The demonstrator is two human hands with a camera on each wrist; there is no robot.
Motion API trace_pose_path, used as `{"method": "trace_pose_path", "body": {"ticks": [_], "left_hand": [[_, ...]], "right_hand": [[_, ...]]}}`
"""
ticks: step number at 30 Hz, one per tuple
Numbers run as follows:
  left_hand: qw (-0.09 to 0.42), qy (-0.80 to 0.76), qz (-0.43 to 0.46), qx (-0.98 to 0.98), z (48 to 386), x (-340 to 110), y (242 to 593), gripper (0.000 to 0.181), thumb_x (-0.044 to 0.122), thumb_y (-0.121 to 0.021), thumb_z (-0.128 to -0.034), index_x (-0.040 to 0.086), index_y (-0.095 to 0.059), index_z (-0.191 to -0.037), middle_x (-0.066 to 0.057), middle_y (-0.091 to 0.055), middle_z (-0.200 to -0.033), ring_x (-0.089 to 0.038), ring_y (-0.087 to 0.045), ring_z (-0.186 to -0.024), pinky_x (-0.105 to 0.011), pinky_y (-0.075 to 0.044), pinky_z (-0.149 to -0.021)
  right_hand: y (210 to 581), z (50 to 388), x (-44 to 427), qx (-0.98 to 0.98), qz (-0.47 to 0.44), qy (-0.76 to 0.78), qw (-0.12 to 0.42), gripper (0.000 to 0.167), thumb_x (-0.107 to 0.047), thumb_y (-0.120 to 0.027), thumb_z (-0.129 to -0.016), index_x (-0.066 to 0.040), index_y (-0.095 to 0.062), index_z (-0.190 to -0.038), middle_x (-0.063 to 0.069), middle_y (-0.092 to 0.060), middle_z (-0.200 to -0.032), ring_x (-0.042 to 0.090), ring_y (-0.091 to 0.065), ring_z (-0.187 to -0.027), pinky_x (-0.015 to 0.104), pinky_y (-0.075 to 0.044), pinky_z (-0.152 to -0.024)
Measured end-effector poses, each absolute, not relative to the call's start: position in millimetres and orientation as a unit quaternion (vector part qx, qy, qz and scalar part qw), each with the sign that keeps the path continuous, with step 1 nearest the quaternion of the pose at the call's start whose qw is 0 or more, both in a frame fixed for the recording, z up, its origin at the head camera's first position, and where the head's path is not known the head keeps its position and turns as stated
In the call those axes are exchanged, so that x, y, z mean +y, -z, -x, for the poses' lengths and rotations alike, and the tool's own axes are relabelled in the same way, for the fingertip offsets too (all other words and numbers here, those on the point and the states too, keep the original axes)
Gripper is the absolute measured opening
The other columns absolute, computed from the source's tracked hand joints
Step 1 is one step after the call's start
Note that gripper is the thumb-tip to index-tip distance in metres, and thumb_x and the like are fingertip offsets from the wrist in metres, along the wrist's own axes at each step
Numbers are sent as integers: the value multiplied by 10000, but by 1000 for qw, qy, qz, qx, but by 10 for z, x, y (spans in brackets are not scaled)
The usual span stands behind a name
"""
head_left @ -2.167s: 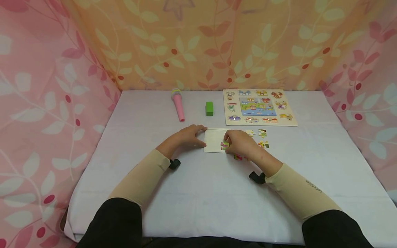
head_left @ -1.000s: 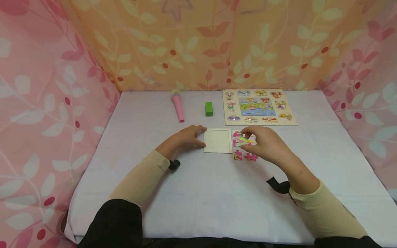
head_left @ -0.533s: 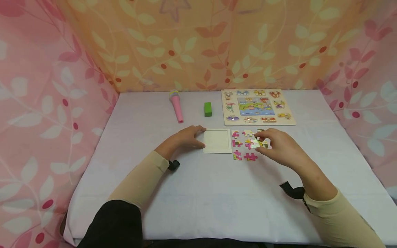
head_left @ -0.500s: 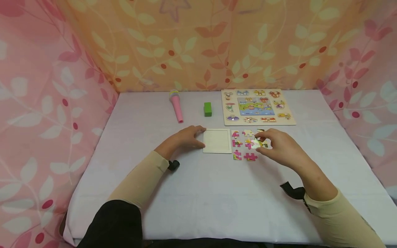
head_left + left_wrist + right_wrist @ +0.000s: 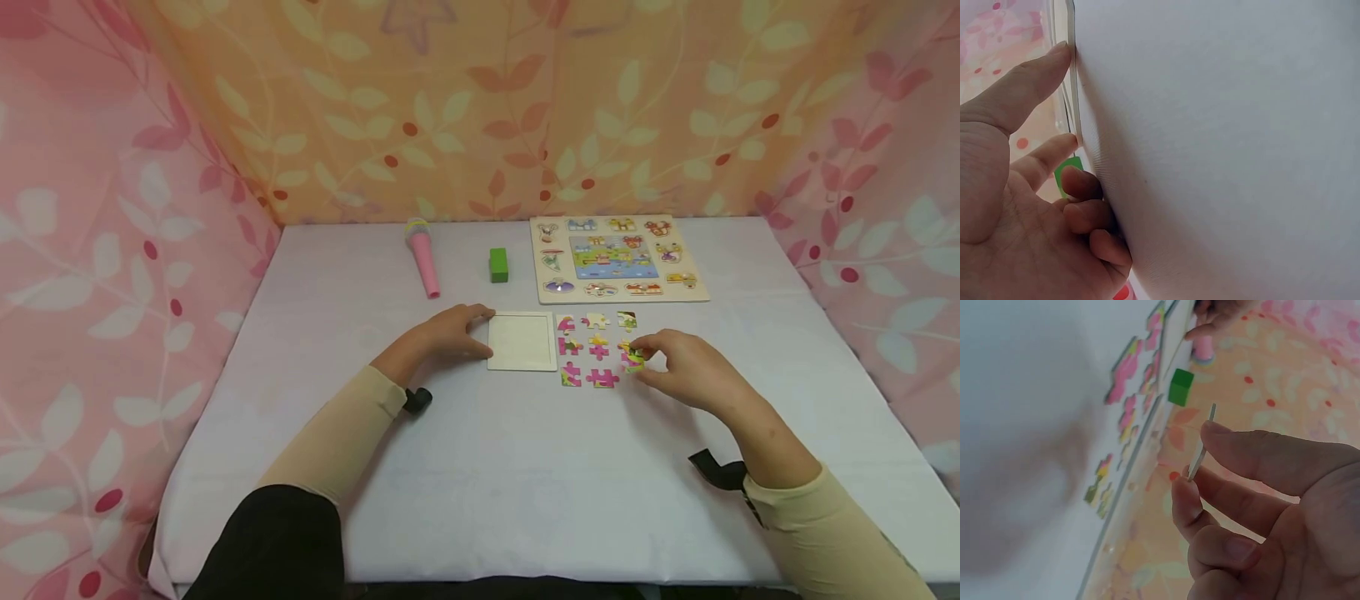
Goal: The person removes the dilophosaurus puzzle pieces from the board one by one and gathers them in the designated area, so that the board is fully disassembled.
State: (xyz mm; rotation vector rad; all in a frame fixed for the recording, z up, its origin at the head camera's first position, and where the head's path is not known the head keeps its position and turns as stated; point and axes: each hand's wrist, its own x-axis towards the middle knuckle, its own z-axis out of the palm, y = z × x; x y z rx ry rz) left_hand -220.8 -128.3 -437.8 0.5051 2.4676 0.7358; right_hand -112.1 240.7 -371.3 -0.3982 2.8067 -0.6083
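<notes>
A small shallow wooden puzzle tray [image 5: 522, 342] lies on the table, its pale bottom bare. My left hand [image 5: 444, 332] is at its left side; in the left wrist view the thumb and forefinger reach out to touch the tray's edge [image 5: 1072, 69], and the other fingers curl in below. My right hand [image 5: 693, 372] pinches a pink and green jigsaw piece [image 5: 632, 363] between thumb and fingertips. From the right wrist that held piece [image 5: 1200, 452] appears edge-on, above the table. Several loose jigsaw pieces [image 5: 602, 378] lie in rows right of the tray; the held one partly covers another.
Toward the back stand or lie a pink toy microphone [image 5: 424, 260], a green block [image 5: 498, 265] and a larger wooden picture puzzle board [image 5: 697, 292]. A white cloth covers the table [image 5: 495, 492]. Patterned curtains [image 5: 480, 108] enclose the back and sides.
My right hand has carried the jigsaw piece from over the tray to the right, past the loose pieces, and lowered slightly toward me. My left hand has stayed at the tray's edge.
</notes>
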Motion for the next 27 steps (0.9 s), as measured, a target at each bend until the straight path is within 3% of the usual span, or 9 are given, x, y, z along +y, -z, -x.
{"method": "trace_pose_path", "body": {"ticks": [6, 12, 17, 27], "left_hand": [[254, -274, -183, 909, 2200, -1294, 4369, 790, 368, -801, -883, 228, -433, -1567, -96, -441, -1552, -266, -450, -1333, -502, -364, -1136], [249, -273, -188, 910, 2240, -1290, 4373, 785, 393, -810, -876, 233, -447, -1554, -101, -503, -1465, -265, -497, -1218, -489, -417, -1081], [256, -272, -186, 909, 2243, -1279, 4379, 789, 385, -812, -878, 231, -442, -1558, -99, -490, -1487, -267, -498, -1217, -488, -420, -1080], [256, -268, -189, 909, 2240, -1269, 4382, 781, 366, -809, -882, 215, -444, -1556, -109, -485, -1500, -283, -502, -1222, -494, -414, -1086]], "right_hand": [[3840, 1185, 2474, 962, 123, 193, 148, 388, -165, -787, -867, 25, -710, -1196, 102, -691, -984, 349, -605, -967, 526, -494, -822], [3924, 1246, 2492, 964, 103, 178, 171, 398, -167, -783, -855, 24, -710, -1196, 108, -687, -972, 325, -600, -932, 529, -496, -814], [4019, 1275, 2492, 966, 105, 155, 177, 382, -132, -769, -831, 12, -720, -1181, 117, -701, -984, 311, -619, -925, 528, -508, -809], [4052, 1257, 2436, 975, 117, 97, 159, 349, -131, -743, -833, -28, -740, -1167, 29, -627, -843, 230, -575, -795, 388, -483, -630]]}}
